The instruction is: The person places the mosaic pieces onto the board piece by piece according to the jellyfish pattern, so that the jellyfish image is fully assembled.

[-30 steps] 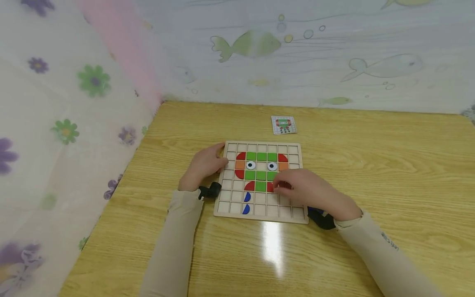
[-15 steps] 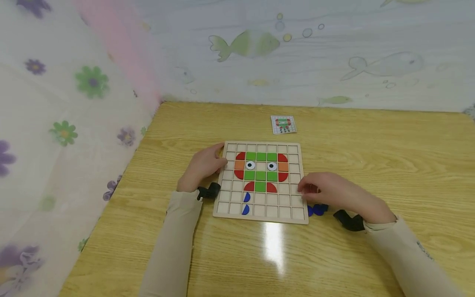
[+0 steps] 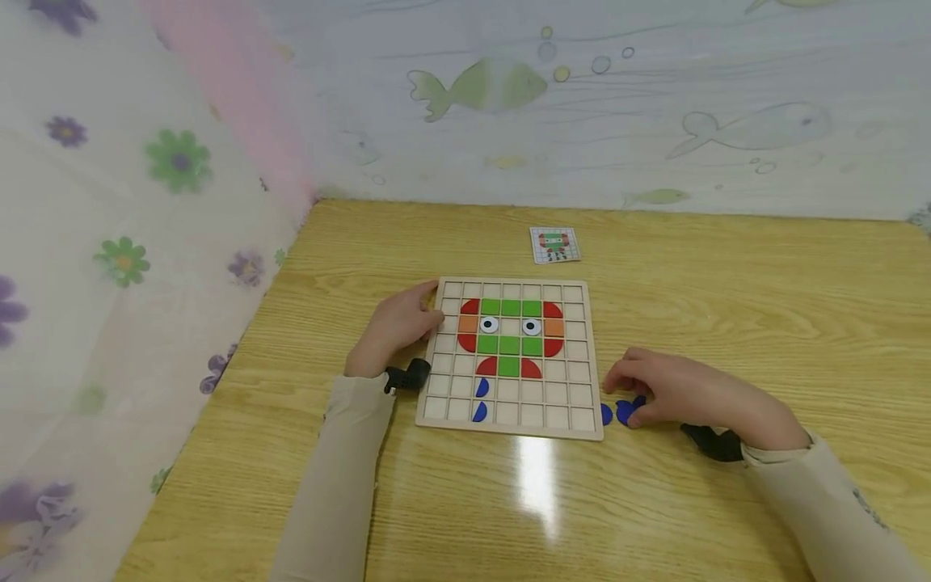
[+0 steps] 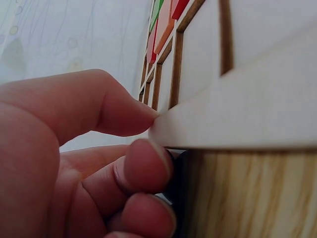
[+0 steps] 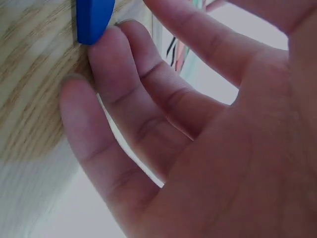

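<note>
A wooden grid board [image 3: 509,432] lies on the table, with red, green and orange pieces and two eye discs set in its cells. Two blue half-circle pieces [image 3: 480,412] sit lower left on it. My left hand [image 3: 396,327] holds the board's left edge; in the left wrist view the thumb [image 4: 124,111] touches the rim and curled fingers lie against its side. Beside the board's lower right corner are several loose blue pieces [image 3: 624,413]. My right hand [image 3: 687,392] reaches over them with loosely bent fingers; in the right wrist view a fingertip touches a blue piece [image 5: 94,20].
A small picture card [image 3: 555,245] with a similar figure on a grid lies behind the board. The wooden table [image 3: 764,323] meets a wall with painted fish [image 3: 502,85] at the back. A flower-patterned covering [image 3: 174,242] borders its left side.
My right hand has moved right, off the board to the loose blue pieces. A red piece at the board's lower right now shows uncovered. My left hand stays at the left edge.
</note>
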### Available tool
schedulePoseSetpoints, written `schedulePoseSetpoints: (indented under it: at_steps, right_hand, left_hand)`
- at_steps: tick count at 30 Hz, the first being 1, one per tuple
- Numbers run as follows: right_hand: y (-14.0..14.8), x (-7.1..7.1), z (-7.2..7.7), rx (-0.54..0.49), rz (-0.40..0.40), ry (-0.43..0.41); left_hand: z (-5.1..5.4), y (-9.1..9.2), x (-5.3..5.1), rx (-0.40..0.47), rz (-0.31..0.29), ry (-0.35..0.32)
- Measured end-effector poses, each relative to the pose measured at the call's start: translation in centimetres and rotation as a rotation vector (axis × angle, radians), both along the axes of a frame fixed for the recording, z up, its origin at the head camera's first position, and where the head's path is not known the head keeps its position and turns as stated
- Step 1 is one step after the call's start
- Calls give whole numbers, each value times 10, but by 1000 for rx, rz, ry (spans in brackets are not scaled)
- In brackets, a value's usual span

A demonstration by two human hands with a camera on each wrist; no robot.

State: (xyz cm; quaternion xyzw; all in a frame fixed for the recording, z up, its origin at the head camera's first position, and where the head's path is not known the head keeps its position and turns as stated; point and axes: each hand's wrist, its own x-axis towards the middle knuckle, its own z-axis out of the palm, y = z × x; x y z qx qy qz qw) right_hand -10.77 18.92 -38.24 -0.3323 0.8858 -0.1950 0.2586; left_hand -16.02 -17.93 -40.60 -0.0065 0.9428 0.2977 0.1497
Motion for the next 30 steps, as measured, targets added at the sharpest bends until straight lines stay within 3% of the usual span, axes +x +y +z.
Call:
schedulePoseSetpoints:
  at_steps: [7, 30]
  right_hand:
    - [3, -4, -3, -61, 13, 56]
    - [-1, -5, -6, -101, -36, 40]
  left_hand:
    - [0, 0, 0, -4, 14, 2]
    - [1, 1, 1, 12, 11, 0]
